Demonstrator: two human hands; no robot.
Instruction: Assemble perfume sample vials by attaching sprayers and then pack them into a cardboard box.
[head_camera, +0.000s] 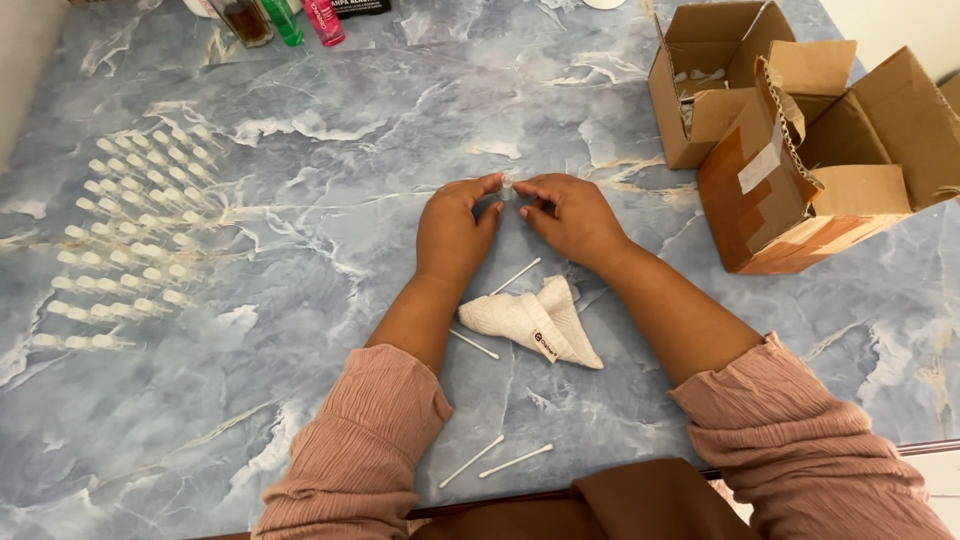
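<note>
Left hand (452, 228) and right hand (572, 218), fingertips pinched together from either side on a small clear vial (507, 186) held upright just above the glossy blue marbled tabletop (380, 90), steadying it; crumpled white cloth (532, 320), thin cotton swabs (495, 460), rows of similar vials (130, 230) and open cardboard boxes (800, 140) lie nearby.

A counter (300, 90) with a blue-grey marbled top, veined in white and pale tan, fills nearly the whole view. Soft, even light falls on it, leaving a mild sheen and only faint shadows. A strip of pale wall (25, 60) shows at the upper left corner, and another light surface (890, 25) at the upper right. The counter's near edge (930, 447) runs dark along the bottom right.
</note>
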